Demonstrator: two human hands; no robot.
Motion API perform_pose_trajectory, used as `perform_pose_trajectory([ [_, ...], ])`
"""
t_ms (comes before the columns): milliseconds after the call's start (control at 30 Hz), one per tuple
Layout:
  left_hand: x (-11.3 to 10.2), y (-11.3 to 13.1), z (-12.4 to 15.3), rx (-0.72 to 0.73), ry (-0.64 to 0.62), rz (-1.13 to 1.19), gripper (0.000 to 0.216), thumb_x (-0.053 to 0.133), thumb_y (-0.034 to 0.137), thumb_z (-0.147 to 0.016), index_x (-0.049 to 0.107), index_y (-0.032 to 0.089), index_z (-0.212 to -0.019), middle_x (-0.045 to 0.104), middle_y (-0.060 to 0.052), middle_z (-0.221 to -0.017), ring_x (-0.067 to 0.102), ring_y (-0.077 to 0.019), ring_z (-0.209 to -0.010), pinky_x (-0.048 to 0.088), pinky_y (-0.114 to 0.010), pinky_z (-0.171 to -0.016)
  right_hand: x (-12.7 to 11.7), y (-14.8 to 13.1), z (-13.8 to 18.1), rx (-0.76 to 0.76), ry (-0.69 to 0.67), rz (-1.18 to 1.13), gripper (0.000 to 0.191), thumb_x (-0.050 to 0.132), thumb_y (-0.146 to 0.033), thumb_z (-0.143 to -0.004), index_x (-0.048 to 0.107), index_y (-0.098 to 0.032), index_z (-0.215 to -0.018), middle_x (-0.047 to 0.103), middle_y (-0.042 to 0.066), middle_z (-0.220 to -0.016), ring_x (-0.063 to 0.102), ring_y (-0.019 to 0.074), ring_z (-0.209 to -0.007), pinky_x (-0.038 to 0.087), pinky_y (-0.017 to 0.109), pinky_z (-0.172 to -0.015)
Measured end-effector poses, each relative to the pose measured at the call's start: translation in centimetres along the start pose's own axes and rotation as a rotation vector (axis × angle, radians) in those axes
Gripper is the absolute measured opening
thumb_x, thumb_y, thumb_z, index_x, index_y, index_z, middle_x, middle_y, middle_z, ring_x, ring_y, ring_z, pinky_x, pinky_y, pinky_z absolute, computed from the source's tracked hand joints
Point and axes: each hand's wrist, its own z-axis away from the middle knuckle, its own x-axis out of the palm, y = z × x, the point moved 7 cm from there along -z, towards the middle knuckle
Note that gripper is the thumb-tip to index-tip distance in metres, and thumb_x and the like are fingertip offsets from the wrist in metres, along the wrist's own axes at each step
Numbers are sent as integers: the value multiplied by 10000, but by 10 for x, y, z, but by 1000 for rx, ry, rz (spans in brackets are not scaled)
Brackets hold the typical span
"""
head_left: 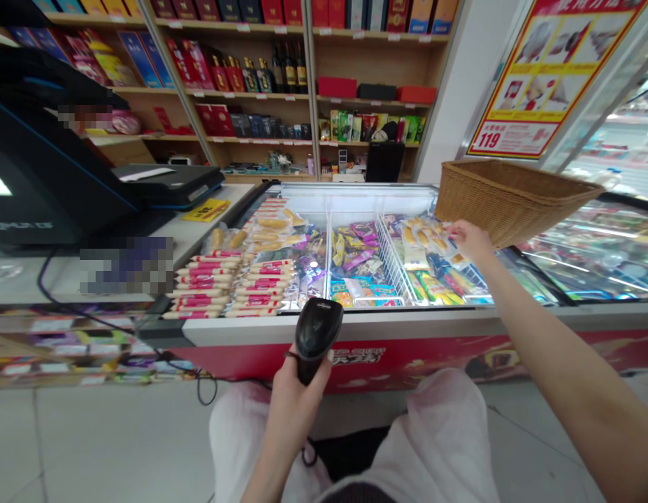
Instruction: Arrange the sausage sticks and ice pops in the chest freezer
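Note:
In my left hand (pixel 298 388) is a black barcode scanner (pixel 318 327), its head pointing away from me over the freezer's front edge. My right hand (pixel 469 239) reaches across the chest freezer (pixel 355 318), its fingers closed on the edge of a clear pack of yellow-brown food pieces (pixel 424 235). That pack is above the right-hand part of the freezer, next to a wicker basket (pixel 512 199). On the freezer's left side lie rows of stick-shaped packs with red labels (pixel 263 286). Behind them are more clear packs of yellow food (pixel 274 225).
White wire dividers (pixel 394 258) separate bagged goods inside the freezer. To the left, a checkout machine (pixel 45 161) stands on a counter (pixel 198 230), with a cable hanging down. Shelves (pixel 240 91) of boxes and bottles line the back. Another glass-topped freezer (pixel 601 244) adjoins on the right.

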Motion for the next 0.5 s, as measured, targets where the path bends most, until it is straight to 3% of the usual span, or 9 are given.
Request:
perform_pose_trajectory([
  [133, 0, 1, 0, 6, 9, -21, 445, 703, 563, -777, 678, 160, -964, 619, -6, -532, 624, -225, -539, 476, -289, -522, -8, -10, 0, 38, 83, 115, 281, 472, -58, -770, 700, -220, -800, 776, 89, -946, 705, 265, -920, 499, 367, -862],
  [233, 1, -1, 0, -1, -20, -13, 455, 698, 563, -787, 675, 156, -988, 610, 0, -524, 610, -219, -515, 471, -290, -517, -8, -46, 1, -2, 180, 123, 298, 440, -83, -815, 714, -201, -833, 768, 99, -913, 693, 277, -893, 494, 381, -856],
  [333, 1, -4, -1, -16, -44, 5, 481, 697, 568, -790, 678, 150, -1025, 615, 0, -526, 611, -223, -509, 474, -296, -519, 21, -112, 6, -175, 90, -27, 291, 445, -105, -838, 719, -192, -877, 768, 82, -946, 687, 257, -916, 495, 369, -889],
  [500, -5, -4, 1, -11, -12, 25, 470, 703, 556, -781, 688, 155, -1027, 617, 1, -530, 620, -222, -520, 483, -296, -528, 106, -245, 37, -473, -250, -272, 267, 522, -136, -881, 724, -219, -1035, 760, 52, -1079, 687, 243, -1017, 499, 379, -960],
])
